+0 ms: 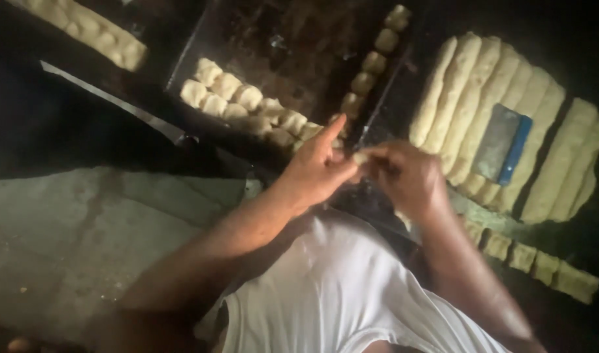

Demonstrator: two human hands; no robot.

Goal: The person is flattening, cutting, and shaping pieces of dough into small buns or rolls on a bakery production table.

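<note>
My left hand (316,168) and my right hand (407,176) meet in the middle of the view over a dark baking tray (286,39). Between their fingertips they pinch a small pale piece of dough (359,157). The left index finger points up and away. On the tray, rows of shaped dough pieces (247,104) run along the near edge and the right edge (374,62). To the right lie several long dough rolls (469,104) side by side, with a metal scraper with a blue handle (502,144) resting on them.
Cut dough chunks (534,261) line the near right edge. Another tray with dough (90,29) sits at top left. A grey concrete surface (83,229) spreads at lower left. My white shirt (338,294) fills the bottom centre.
</note>
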